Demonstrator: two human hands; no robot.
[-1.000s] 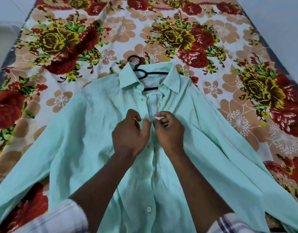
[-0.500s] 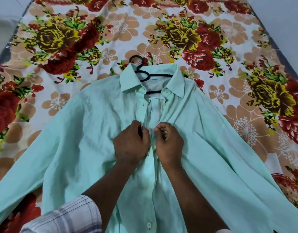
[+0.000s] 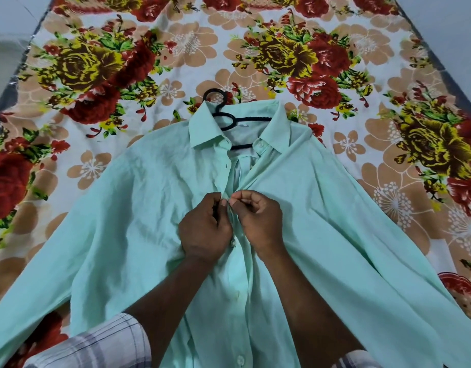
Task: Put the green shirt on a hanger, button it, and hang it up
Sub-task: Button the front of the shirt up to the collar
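The pale green shirt point(image 3: 138, 208) lies face up on the bed, sleeves spread to both sides. A black hanger point(image 3: 223, 115) sits inside its open collar, the hook poking out above. My left hand point(image 3: 202, 229) pinches the left front placket at chest height. My right hand point(image 3: 261, 221) pinches the right placket against it, fingertips meeting over a button. Buttons below my hands look fastened; the placket above them, up to the collar, gapes open.
A floral bedsheet point(image 3: 295, 54) in red, yellow and tan covers the bed under the shirt. The bed's edges run along the far left and far right, with pale floor or wall beyond. Checked sleeve cuffs show at the bottom.
Both hands have kept pinching the plackets together at chest height, shifting only slightly. The view has tilted a little, so the shirt sits lower in the frame.
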